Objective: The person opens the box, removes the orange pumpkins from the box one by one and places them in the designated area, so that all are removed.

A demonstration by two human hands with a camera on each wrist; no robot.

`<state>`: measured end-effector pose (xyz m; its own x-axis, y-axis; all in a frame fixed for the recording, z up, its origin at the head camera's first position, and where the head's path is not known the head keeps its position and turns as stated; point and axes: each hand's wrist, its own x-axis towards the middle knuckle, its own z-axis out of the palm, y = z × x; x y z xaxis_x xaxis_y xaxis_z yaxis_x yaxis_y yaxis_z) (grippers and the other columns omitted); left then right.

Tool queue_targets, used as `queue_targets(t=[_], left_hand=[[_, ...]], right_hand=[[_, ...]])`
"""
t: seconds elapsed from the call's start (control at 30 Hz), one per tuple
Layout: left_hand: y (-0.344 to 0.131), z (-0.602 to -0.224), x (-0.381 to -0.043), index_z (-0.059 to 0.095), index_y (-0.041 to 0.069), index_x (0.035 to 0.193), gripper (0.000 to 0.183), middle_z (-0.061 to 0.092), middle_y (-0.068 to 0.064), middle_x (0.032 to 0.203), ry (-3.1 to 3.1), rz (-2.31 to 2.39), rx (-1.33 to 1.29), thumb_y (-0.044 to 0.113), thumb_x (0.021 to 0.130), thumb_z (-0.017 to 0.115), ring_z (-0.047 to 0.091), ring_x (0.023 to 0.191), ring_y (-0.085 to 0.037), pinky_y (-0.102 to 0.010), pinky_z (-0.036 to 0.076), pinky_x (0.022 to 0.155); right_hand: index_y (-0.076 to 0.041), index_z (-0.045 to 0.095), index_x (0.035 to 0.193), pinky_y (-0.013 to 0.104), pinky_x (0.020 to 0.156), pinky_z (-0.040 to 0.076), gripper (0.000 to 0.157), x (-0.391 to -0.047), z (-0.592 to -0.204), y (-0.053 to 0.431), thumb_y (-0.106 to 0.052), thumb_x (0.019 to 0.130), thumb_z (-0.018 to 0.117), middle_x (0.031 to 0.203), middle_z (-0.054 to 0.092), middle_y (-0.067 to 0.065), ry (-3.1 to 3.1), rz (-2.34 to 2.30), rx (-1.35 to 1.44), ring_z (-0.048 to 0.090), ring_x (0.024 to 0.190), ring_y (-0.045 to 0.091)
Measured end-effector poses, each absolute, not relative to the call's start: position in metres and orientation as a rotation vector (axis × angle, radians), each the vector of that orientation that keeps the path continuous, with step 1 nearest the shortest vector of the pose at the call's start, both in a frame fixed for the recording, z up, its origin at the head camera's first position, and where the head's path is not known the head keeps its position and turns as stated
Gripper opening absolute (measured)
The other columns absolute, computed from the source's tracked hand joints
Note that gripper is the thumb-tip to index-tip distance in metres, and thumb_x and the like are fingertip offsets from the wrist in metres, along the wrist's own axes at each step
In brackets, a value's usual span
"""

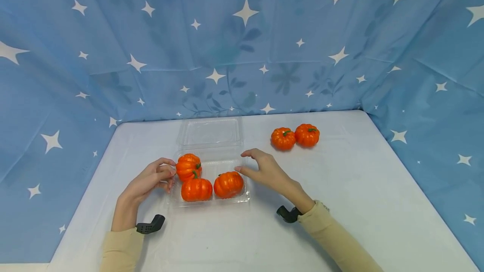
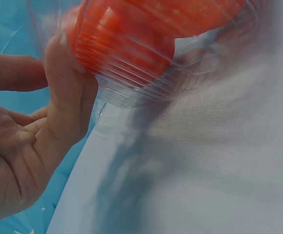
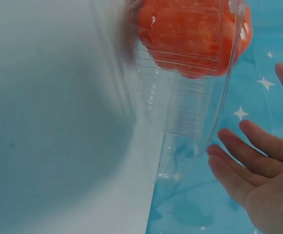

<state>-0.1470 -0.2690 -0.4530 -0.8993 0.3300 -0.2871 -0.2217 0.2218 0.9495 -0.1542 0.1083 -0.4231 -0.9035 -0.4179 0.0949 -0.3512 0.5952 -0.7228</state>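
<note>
A clear plastic clamshell box (image 1: 227,202) stands on the table, holding three small orange pumpkins. One pumpkin (image 1: 188,167) sits at its back left, another (image 1: 196,190) at the front left, and a third (image 1: 228,184) at the front right. At the left wall, my left hand (image 1: 151,178) pinches the box's edge between thumb and finger; the left wrist view shows the thumb (image 2: 66,83) against the plastic. My right hand (image 1: 268,171) hovers over the right rim, thumb and fingers spread apart with nothing between them. In the right wrist view its fingers (image 3: 249,156) are beside the box wall.
Behind the box its clear lid (image 1: 211,132) lies folded back toward the curtain. Two more orange pumpkins, one (image 1: 282,139) on the left and one (image 1: 307,135) on the right, stand together at the back right of the white table (image 1: 359,188). A blue starry curtain (image 1: 242,53) surrounds the table.
</note>
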Motion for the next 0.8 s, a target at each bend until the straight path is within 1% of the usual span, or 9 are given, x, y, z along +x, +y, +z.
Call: queue_targets(t=[0.1,0.23,0.4,0.5,0.63,0.8], left_hand=[[-0.268,-0.452,-0.146,0.034,-0.010,0.133,0.037,0.060,-0.007,0.081,2.065,1.728,0.110,0.003,0.102,0.050,0.059,0.066,-0.018,-0.033,0.060,0.061],[-0.267,-0.450,-0.146,0.034,-0.011,0.134,0.039,0.060,-0.007,0.082,2.069,1.735,0.111,0.004,0.102,0.051,0.059,0.066,-0.019,-0.033,0.059,0.061],[-0.268,-0.450,-0.146,0.034,-0.011,0.135,0.039,0.061,-0.007,0.083,2.080,1.727,0.093,0.004,0.103,0.050,0.059,0.066,-0.019,-0.033,0.059,0.061],[-0.268,-0.451,-0.147,0.035,-0.010,0.134,0.038,0.061,-0.006,0.083,2.082,1.725,0.088,0.004,0.103,0.050,0.059,0.066,-0.018,-0.033,0.059,0.060],[-0.269,-0.452,-0.148,0.035,-0.009,0.134,0.038,0.061,-0.007,0.083,2.093,1.720,0.101,0.004,0.102,0.050,0.059,0.065,-0.019,-0.034,0.059,0.061],[-0.268,-0.453,-0.147,0.035,-0.009,0.135,0.038,0.060,-0.008,0.083,2.086,1.717,0.087,0.004,0.103,0.050,0.059,0.065,-0.019,-0.034,0.059,0.061]], right_hand=[[-0.002,0.065,0.130,0.051,0.109,0.050,0.049,-0.153,-0.425,0.106,-0.032,0.093,0.076,0.135,0.066,0.013,2.729,-1.211,-0.696,0.060,0.129,0.034],[-0.003,0.065,0.129,0.051,0.109,0.050,0.048,-0.154,-0.425,0.104,-0.033,0.093,0.076,0.135,0.066,0.013,2.697,-1.225,-0.743,0.060,0.128,0.035],[0.001,0.062,0.132,0.052,0.109,0.049,0.051,-0.157,-0.425,0.095,-0.032,0.095,0.073,0.134,0.066,0.017,2.595,-1.214,-0.840,0.060,0.128,0.037],[0.004,0.061,0.133,0.052,0.109,0.049,0.054,-0.160,-0.426,0.088,-0.035,0.097,0.071,0.134,0.065,0.019,2.587,-1.145,-0.881,0.060,0.128,0.038],[0.004,0.063,0.132,0.048,0.108,0.051,0.058,-0.161,-0.427,0.082,-0.043,0.099,0.066,0.135,0.064,0.018,2.685,-0.925,-0.906,0.059,0.129,0.034],[0.004,0.069,0.122,0.045,0.107,0.052,0.056,-0.160,-0.426,0.077,-0.047,0.101,0.062,0.129,0.066,0.017,2.757,-0.719,-0.975,0.058,0.128,0.032]])
